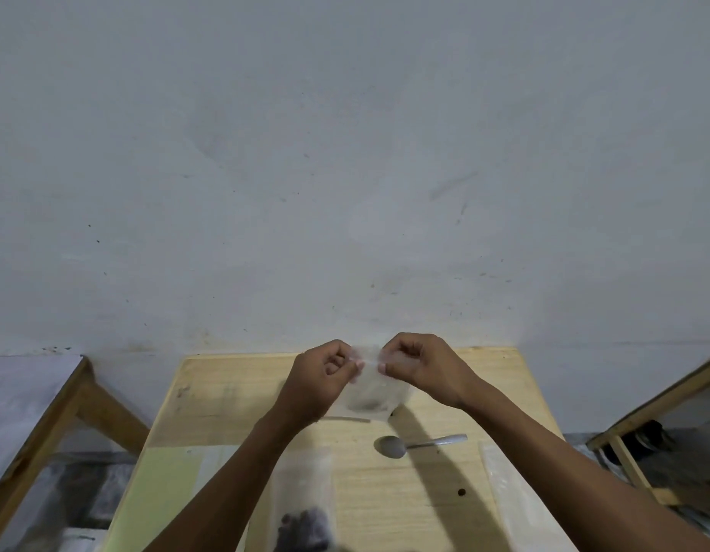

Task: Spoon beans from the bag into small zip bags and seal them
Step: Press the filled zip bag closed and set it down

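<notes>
A small clear zip bag [371, 392] hangs above the far part of the wooden table [405, 484]. My left hand [321, 378] pinches its top edge on the left and my right hand [419, 366] pinches it on the right. A dark patch shows low in the bag; whether it is beans I cannot tell. A metal spoon [409, 445] lies on the table just below the bag, bowl to the left. The larger clear bag with dark beans [303, 523] lies at the near edge, between my forearms.
A single dark bean [461, 492] lies loose on the table right of centre. A clear plastic strip or bag [512, 496] lies under my right forearm. Wooden frames stand at the left [46, 432] and the right [655, 412]. A grey wall rises behind the table.
</notes>
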A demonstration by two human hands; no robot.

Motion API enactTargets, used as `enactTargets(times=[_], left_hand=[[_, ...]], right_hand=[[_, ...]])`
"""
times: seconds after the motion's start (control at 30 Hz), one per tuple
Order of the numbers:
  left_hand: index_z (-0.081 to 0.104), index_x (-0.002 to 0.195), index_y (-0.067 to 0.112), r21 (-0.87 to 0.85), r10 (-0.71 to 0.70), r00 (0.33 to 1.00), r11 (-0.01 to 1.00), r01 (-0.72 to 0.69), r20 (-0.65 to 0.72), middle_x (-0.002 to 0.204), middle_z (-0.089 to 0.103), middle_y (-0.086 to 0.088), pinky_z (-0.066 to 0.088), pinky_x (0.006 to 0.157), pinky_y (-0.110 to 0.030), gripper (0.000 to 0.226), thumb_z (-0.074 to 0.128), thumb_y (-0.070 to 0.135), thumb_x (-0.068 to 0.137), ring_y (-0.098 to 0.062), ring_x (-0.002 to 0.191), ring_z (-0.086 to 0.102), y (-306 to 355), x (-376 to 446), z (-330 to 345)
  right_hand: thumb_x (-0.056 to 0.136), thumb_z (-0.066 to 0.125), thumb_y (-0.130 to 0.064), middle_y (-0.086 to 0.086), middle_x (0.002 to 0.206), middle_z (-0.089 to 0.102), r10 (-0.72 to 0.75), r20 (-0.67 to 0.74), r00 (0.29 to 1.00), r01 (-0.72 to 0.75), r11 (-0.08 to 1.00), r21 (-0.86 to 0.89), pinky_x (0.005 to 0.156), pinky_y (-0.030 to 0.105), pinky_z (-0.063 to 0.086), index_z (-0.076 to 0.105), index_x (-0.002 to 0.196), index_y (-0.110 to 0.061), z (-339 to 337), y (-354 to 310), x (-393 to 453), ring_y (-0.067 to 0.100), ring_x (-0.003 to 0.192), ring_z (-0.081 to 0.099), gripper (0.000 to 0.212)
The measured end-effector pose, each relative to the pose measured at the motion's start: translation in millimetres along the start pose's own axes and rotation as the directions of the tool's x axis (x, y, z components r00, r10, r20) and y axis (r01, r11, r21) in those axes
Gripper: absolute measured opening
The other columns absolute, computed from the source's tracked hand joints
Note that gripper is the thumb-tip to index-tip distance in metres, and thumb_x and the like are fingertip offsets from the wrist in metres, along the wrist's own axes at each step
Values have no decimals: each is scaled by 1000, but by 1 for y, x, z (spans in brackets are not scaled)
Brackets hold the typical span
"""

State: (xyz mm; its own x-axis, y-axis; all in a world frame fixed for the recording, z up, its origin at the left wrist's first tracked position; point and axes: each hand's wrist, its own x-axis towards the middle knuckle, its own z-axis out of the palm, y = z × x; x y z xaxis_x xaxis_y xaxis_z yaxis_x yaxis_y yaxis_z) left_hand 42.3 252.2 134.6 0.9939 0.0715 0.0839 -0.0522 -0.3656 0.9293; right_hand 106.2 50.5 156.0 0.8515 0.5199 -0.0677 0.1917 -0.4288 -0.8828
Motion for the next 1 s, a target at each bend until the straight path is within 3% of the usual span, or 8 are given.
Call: enactTargets(times=[0.2, 0.33, 0.47, 0.6, 0.7, 0.8, 0.9, 1.0], left_hand=[[58, 74, 19, 102, 89, 996, 991, -87, -14, 63, 56, -5, 39, 59, -26, 18, 67, 20, 89, -8, 58, 45, 3, 5, 2], [55, 72, 22, 151, 97, 994, 985, -89, -48, 61, 53, 9, 39, 59, -25, 21, 66, 18, 90, -5, 59, 47, 4, 4, -1], [57, 73, 15, 100, 72, 996, 993, -66, -57, 59, 54, 7, 35, 55, -19, 20, 66, 13, 90, -8, 56, 44, 7, 2, -8], [60, 73, 17, 103, 34, 995, 994, -24, -92, 68, 65, -1, 37, 58, -14, 18, 65, 14, 90, -8, 58, 50, 9, 1, -20], [59, 71, 17, 126, -22, 992, 991, 37, -122, 62, 62, 6, 34, 55, -12, 19, 66, 14, 89, -3, 54, 46, 6, -6, -24], [60, 73, 12, 144, -63, 989, 986, 82, -130, 62, 65, 9, 35, 54, -12, 16, 64, 13, 89, -2, 54, 49, 3, -14, -26], [60, 77, 8, 79, -54, 987, 995, 67, -151, 73, 70, -4, 44, 61, -13, 15, 63, 12, 91, -5, 64, 65, 0, -21, -26], [60, 80, 4, -48, -125, 965, 992, 117, -231, 75, 69, -11, 49, 62, -16, 14, 62, 10, 92, -17, 65, 70, -9, -26, -27]], right_hand=[[84, 64, -30, -15, 72, 61, -61, 17, 998, 63, 976, -208, 64, 30, 44, 60, 77, -30, 5, -9, 11, 6, 68, 53, 9], [91, 57, -37, -13, 93, 63, -123, 56, 991, 135, 894, -427, 72, 33, 46, 61, 93, -30, 7, -18, 12, 11, 87, 57, 8], [93, 57, -41, -14, 98, 63, -147, 34, 989, 146, 879, -455, 71, 30, 43, 61, 95, -30, 7, -23, 13, 10, 91, 56, 13], [88, 63, -47, -14, 87, 63, -85, 11, 996, 83, 933, -350, 73, 34, 48, 60, 82, -30, 2, -21, 13, 8, 85, 58, 18], [82, 68, -52, -7, 75, 64, -30, 12, 999, 32, 963, -267, 70, 40, 50, 58, 74, -28, 5, -12, 9, 14, 74, 59, 27], [77, 71, -56, 0, 68, 62, 17, 17, 1000, -13, 979, -206, 61, 36, 45, 57, 71, -20, 10, -6, 8, 17, 63, 55, 39], [80, 76, -41, 1, 64, 55, 50, 39, 998, -49, 999, -20, 57, 30, 39, 54, 69, -11, 17, -7, 8, 13, 57, 48, 39], [87, 74, -25, 1, 70, 58, 81, 91, 993, -101, 966, 240, 59, 28, 43, 58, 73, -16, 28, 0, 5, 12, 64, 52, 23]])
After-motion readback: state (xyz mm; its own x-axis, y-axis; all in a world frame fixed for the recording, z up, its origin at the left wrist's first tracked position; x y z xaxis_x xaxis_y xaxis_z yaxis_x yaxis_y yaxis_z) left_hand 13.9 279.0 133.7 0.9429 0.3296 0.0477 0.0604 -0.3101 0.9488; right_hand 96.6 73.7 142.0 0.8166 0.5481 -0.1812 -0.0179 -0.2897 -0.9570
